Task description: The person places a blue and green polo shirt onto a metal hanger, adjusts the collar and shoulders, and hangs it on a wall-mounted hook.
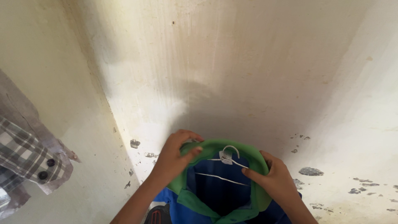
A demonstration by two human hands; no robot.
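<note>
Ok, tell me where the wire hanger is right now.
The hanger sits low in the centre of the head view, inside the green collar of the blue shirt, between the left hand and right hand gripping that collar.

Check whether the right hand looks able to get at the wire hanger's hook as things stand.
Probably yes: the right hand grips the green collar just beside the hanger hook, which stands exposed inside the collar opening with nothing covering it.

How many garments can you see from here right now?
2. A blue shirt with a green collar sits at bottom centre on a wire hanger, held by the left hand and right hand. A plaid shirt hangs at the left edge. Others may lie out of frame.
</note>
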